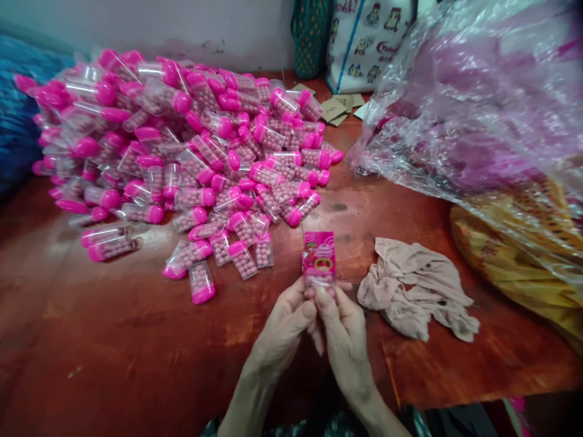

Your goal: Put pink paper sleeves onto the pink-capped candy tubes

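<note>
A small clear candy box [319,255] with a pink printed label and pink round candies inside stands upright between my two hands. My left hand [286,318] closes around its lower left side, thumb bent inward. From the right, my right hand [340,325] grips the bottom, with its thumb on the front face over the candies. The box's lower end is hidden by my fingers. Beyond my hands to the left lies a large heap of similar candy boxes [241,227] with bright pink caps, and those in the heap show no printed label that I can make out.
A crumpled beige cloth [412,285] lies right of my hands on the red-brown table [136,352]. Clear plastic wrapping [455,121] and a yellow bag [510,261] fill the right. Cardboard pieces [334,109], a printed bag [368,48] and blue plastic [18,109] are farther back.
</note>
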The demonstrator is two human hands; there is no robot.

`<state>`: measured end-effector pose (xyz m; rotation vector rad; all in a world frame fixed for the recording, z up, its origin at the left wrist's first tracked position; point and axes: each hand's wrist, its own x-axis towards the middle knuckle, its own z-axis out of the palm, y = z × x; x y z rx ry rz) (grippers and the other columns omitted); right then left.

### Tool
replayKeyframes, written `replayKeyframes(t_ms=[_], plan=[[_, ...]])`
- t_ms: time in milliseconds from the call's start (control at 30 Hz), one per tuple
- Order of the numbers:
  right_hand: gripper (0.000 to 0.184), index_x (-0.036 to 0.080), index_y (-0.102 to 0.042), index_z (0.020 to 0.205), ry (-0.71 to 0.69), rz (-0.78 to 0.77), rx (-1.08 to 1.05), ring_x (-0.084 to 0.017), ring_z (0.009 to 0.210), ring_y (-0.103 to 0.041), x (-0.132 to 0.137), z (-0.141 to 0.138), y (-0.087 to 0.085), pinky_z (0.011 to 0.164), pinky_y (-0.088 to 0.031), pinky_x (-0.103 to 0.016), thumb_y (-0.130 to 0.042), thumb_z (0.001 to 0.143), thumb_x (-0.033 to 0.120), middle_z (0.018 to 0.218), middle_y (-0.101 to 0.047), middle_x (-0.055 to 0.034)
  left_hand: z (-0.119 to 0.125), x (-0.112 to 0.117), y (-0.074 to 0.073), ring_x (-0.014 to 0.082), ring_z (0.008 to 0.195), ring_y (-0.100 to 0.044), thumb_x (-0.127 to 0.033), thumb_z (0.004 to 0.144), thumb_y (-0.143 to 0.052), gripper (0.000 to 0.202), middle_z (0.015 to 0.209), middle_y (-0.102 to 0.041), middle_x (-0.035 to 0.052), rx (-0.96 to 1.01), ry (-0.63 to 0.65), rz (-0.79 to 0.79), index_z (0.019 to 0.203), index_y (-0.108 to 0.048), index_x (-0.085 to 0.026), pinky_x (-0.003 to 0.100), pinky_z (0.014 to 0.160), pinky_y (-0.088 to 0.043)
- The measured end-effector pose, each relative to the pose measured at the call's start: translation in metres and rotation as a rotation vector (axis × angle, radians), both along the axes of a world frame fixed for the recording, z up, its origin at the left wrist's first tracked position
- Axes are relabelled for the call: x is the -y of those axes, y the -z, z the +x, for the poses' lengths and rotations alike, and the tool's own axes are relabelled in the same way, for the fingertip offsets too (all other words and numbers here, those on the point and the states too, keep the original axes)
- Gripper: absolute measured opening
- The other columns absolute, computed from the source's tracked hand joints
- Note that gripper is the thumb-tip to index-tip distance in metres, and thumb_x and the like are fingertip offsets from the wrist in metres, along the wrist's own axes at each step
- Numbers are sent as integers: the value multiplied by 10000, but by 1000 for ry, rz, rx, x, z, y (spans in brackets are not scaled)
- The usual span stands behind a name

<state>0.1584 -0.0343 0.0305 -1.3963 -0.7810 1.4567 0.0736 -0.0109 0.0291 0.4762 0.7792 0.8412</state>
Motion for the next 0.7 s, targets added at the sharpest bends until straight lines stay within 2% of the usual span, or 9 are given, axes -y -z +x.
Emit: replayKeyframes(t_ms=[100,167,200,300,367,433,533,600,700], plan=[[278,168,-553,711,-50,66,215,-66,414,-377,-1,9,-4,380,-274,-180,-443,862,374,504,-449,42,6,-1,0,62,445,-435,-292,760,-575,241,755,-634,53,-43,-123,-17,954,-621,-156,174,399,-385],[241,174,-592,734,-119,131,399,-87,456,-427,0,17,-10,422,-306,-199,-455,861,327,549,-514,15,4,-4,0,78,501,-497,-245,795,-529,172,823,-647,70,-74,-185,-3,902,-622,-148,191,460,-420],[215,182,-609,766,-110,166,485,-100,483,-460,0,21,-13,448,-332,-207,-460,860,305,580,-548,1,2,-4,0,90,534,-527,-228,803,-514,154,835,-649,70,-82,-197,17,889,-615,-150,205,497,-439],[130,205,-617,865,59,245,600,-139,617,-543,-2,32,-20,558,-415,-231,-523,826,286,712,-608,-23,-3,-4,0,120,559,-575,-203,821,-483,118,777,-648,60,-95,-83,83,865,-579,-149,243,531,-471],[146,200,-605,871,107,220,505,-149,664,-559,-7,37,-19,586,-444,-237,-584,781,313,743,-611,-22,-4,-2,1,132,528,-580,-208,825,-477,115,679,-630,53,-110,65,111,839,-561,-131,248,504,-470],[187,186,-588,851,97,116,282,-128,584,-550,-11,38,-16,515,-450,-221,-597,764,351,692,-603,-5,-1,1,2,130,495,-576,-220,817,-491,113,620,-607,41,-125,145,112,822,-544,-120,235,470,-460],[200,174,-569,800,154,-20,-11,-79,437,-493,-16,36,-9,402,-417,-180,-597,762,368,602,-581,30,7,5,4,123,454,-567,-232,806,-508,156,646,-609,28,-151,106,88,931,-488,-141,215,406,-438],[200,170,-573,772,203,-53,-60,-67,424,-488,-17,34,-5,392,-414,-162,-638,730,354,575,-574,43,10,7,4,122,427,-557,-232,802,-512,238,651,-608,14,-189,44,96,1013,-423,-165,207,371,-422],[204,159,-587,733,221,-69,-21,-70,442,-503,-17,30,-3,401,-421,-156,-666,702,345,551,-573,41,12,8,4,115,399,-533,-241,809,-502,284,610,-575,-17,-271,-16,134,1055,-374,-179,200,348,-406]])
